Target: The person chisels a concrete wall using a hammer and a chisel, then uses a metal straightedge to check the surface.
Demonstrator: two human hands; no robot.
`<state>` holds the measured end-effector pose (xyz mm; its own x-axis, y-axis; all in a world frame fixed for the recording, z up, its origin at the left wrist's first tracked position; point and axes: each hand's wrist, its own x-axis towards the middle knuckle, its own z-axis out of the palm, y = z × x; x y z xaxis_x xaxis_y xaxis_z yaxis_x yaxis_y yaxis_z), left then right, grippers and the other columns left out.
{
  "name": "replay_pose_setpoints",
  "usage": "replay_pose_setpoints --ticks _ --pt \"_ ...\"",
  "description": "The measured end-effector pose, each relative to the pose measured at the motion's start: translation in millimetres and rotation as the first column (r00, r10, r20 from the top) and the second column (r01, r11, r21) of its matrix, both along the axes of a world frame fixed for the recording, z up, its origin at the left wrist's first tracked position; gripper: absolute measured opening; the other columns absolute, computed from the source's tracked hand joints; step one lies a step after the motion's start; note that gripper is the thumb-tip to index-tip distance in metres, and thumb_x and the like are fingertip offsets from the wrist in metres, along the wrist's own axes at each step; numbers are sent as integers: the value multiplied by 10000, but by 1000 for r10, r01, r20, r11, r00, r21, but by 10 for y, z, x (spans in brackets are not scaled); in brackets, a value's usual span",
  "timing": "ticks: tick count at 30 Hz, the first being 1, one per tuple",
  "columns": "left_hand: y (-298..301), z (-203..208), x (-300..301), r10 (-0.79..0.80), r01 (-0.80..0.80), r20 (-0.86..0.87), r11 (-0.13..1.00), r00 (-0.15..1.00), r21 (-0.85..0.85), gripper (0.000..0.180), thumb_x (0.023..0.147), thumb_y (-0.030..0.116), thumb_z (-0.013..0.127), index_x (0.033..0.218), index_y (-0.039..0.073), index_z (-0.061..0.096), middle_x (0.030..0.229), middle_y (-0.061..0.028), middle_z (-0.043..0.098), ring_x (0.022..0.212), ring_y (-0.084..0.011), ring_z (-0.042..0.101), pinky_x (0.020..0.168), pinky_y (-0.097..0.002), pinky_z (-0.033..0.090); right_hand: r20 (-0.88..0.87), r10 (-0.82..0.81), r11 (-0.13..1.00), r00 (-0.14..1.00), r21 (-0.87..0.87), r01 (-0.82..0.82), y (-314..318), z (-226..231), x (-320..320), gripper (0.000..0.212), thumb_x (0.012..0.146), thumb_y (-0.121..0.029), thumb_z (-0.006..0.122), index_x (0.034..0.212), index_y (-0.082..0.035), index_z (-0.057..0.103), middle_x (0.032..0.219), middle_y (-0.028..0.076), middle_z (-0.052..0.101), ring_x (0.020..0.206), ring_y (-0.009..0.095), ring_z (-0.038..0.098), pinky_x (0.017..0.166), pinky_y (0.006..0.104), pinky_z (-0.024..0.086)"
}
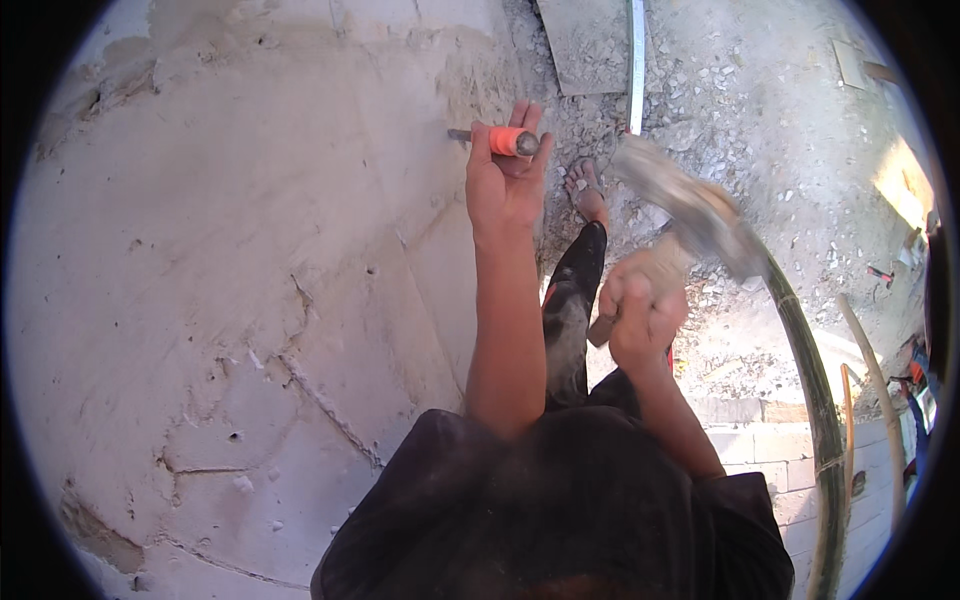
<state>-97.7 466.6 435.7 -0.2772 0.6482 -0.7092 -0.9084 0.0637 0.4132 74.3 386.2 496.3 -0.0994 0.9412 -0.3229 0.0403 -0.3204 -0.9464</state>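
My left hand (507, 185) is wrapped around a chisel (512, 141) with an orange grip. The chisel's metal shank points left, its tip at the rough plastered wall (250, 200). Its round struck end faces right, toward a hammer (690, 205). My right hand (645, 310) grips the hammer's short handle, lower and to the right of the chisel. Motion smears the hammer's head, which is apart from the chisel.
Broken rubble (705, 85) litters the ground around my bare foot (586, 190). A long metal bar (636, 65) lies beyond it. Bent poles (815, 400) rise at the right, near a wall of pale blocks (765, 450). Cracks mark the left wall.
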Motion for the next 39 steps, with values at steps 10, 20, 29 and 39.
replay_pose_setpoints --ticks 10,20,29,39 --pt "-216 -187 -238 -86 84 52 995 995 52 262 1023 331 341 1074 90 429 1373 -187 451 1342 -340 369 1101 -571 236 42 70 980 997 184 -77 -179 -53 -172 366 896 -135 528 1157 120 509 682 125 577 560 215 547 548 384 443" --pt "-382 -312 -168 -120 126 42 979 992 -162 207 1006 275 402 1001 78 464 1356 -192 459 1308 -344 409 1074 -573 317 135 -40 998 990 49 33 -153 -288 67 276 941 -185 543 1098 28 464 635 51 521 489 124 484 463 269 394" --pt "11 143 44 -49 50 -17 998 999 48 159 1007 236 422 978 81 443 1343 -212 460 1318 -363 395 1090 -537 329 -96 -107 983 990 -162 91 155 17 286 214 994 -222 473 897 -36 436 625 17 442 455 80 437 416 226 380" --pt "-6 40 -23 -54 53 4 991 999 126 164 1013 242 404 1040 81 379 1319 -211 488 1301 -359 419 1076 -554 342 -195 -273 961 942 -102 258 168 318 311 188 967 -178 471 905 -1 466 634 33 491 504 76 467 461 221 372"
